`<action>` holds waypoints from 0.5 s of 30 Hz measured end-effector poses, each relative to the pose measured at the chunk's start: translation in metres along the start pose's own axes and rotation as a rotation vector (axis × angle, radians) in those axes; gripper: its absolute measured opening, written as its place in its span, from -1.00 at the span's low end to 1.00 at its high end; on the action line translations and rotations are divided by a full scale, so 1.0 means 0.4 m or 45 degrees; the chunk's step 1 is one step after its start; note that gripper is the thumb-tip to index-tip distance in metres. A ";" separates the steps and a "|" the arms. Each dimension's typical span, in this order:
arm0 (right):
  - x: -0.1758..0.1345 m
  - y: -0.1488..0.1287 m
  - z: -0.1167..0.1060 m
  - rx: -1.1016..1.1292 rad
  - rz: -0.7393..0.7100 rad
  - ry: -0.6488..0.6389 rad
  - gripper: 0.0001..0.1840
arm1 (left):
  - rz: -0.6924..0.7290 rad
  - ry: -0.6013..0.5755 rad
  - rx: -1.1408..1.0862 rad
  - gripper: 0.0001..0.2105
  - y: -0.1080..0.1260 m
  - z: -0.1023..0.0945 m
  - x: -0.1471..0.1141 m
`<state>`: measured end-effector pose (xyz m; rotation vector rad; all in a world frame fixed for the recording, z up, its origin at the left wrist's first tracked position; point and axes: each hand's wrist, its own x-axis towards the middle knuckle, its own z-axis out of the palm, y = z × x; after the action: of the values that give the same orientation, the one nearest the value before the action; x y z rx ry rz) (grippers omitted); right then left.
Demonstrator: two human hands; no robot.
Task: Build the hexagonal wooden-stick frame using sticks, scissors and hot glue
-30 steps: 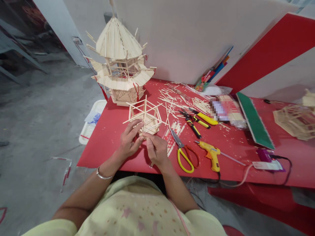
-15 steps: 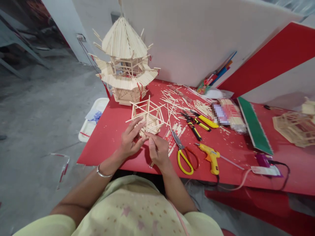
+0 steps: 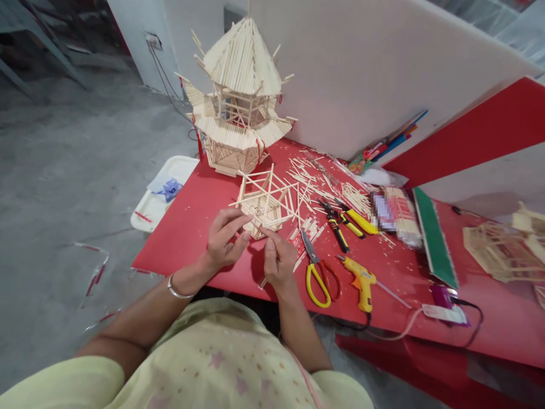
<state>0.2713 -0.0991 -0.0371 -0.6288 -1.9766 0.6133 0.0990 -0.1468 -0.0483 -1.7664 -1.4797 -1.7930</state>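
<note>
The stick frame [image 3: 261,209] is sitting on the tabletop [image 3: 179,241], just beyond both hands: left hand [image 3: 225,238] holding thumb and fingers apart at its near-left side; right hand [image 3: 279,260] working at its near edge, grip closure undetermined.

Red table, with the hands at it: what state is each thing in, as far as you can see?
Small stick frame: roofless, open at the top
Left hand: fingers curved at the frame's near side
Right hand: index finger at the frame's near edge; grip unclear
Stick pagoda: upright, roofed
Loose sticks: scattered
Scissors: lying flat, blades together
Glue gun: on its side, glue stick in its back; hot or cold unclear
</note>
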 end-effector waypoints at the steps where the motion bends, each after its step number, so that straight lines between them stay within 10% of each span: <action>1: 0.000 0.000 0.001 -0.004 -0.001 0.003 -0.63 | -0.003 -0.010 0.010 -0.71 0.002 0.000 0.002; 15: -0.006 0.007 0.007 -0.027 -0.008 0.018 -0.62 | -0.055 -0.093 -0.121 -0.78 0.020 0.006 0.014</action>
<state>0.2706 -0.0990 -0.0418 -0.6376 -1.9737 0.5836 0.1048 -0.1460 -0.0402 -1.8775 -1.4940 -1.8683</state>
